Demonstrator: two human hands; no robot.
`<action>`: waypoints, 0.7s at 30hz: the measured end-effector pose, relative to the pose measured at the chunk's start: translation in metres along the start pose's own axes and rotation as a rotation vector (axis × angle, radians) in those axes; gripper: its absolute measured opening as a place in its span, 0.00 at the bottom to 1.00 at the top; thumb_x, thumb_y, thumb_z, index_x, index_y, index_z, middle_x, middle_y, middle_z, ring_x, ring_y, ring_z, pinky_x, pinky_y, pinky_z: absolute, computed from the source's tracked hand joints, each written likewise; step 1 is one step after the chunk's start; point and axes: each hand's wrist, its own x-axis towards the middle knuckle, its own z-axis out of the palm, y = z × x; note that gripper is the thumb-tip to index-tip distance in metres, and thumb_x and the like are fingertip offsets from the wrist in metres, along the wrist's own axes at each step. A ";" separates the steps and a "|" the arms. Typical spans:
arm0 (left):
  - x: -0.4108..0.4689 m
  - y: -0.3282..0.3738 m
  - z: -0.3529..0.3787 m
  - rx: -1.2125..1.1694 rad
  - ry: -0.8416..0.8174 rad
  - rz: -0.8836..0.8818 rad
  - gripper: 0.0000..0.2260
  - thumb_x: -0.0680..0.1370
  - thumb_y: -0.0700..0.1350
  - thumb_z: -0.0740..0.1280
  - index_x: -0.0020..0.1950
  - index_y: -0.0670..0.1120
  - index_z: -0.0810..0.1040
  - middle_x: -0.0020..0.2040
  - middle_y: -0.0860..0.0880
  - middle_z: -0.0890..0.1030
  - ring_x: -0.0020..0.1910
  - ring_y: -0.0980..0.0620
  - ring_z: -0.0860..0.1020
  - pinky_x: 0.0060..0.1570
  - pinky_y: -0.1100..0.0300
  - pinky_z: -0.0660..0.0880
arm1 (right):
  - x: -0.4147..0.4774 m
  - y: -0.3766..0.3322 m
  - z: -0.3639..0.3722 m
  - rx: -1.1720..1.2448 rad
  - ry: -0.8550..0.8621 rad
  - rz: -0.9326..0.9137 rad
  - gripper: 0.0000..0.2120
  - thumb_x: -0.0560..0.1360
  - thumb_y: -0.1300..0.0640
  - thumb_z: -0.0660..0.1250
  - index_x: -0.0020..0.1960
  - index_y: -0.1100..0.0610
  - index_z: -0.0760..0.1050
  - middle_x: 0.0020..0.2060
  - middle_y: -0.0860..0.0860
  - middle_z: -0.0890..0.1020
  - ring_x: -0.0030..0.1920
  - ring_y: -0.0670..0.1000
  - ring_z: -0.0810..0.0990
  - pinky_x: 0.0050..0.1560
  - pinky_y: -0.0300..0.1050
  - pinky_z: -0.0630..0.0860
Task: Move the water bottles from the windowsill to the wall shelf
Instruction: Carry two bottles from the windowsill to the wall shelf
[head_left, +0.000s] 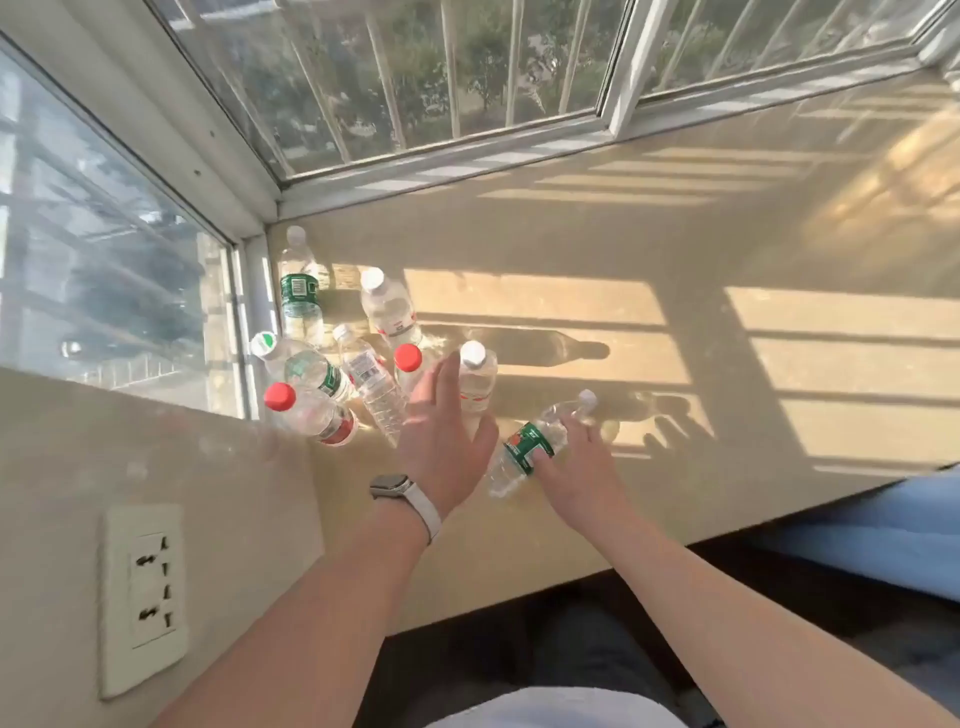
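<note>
Several clear plastic water bottles stand clustered in the left corner of the beige windowsill (597, 249). My right hand (571, 467) grips a green-labelled bottle (535, 441), tilted with its white cap pointing up and right. My left hand (441, 431), a watch on its wrist, reaches with straight fingers between a white-capped bottle (475, 382) and a red-capped bottle (407, 364), holding nothing. Further left are another red-capped bottle (311, 413), a green-capped bottle (306, 369) and a slim clear bottle (371, 384). The wall shelf is not in view.
Two more bottles, one green-labelled (300, 291) and one with a red label (389, 306), stand at the back near the window frame (447, 166). A wall socket (145, 597) sits on the wall at lower left. Sunlight and bar shadows fall across the sill's right side.
</note>
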 end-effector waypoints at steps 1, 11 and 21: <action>0.007 -0.001 0.007 -0.016 0.005 -0.018 0.33 0.74 0.51 0.64 0.77 0.51 0.55 0.72 0.46 0.67 0.65 0.42 0.73 0.55 0.52 0.72 | 0.008 0.005 0.005 0.025 0.015 0.049 0.32 0.74 0.42 0.61 0.75 0.49 0.57 0.69 0.52 0.66 0.67 0.54 0.66 0.59 0.51 0.69; 0.040 -0.013 0.046 -0.089 0.034 -0.119 0.33 0.74 0.44 0.70 0.75 0.37 0.61 0.67 0.38 0.71 0.64 0.40 0.71 0.60 0.42 0.72 | 0.063 0.032 0.049 0.397 0.066 0.466 0.38 0.72 0.45 0.71 0.75 0.57 0.58 0.65 0.54 0.70 0.63 0.55 0.72 0.62 0.52 0.72; 0.065 -0.016 0.068 -0.105 0.032 -0.162 0.31 0.72 0.46 0.74 0.71 0.45 0.66 0.60 0.44 0.77 0.58 0.51 0.69 0.48 0.58 0.69 | 0.088 0.036 0.068 0.783 0.043 0.676 0.25 0.65 0.47 0.75 0.57 0.49 0.68 0.49 0.49 0.80 0.47 0.50 0.81 0.49 0.52 0.80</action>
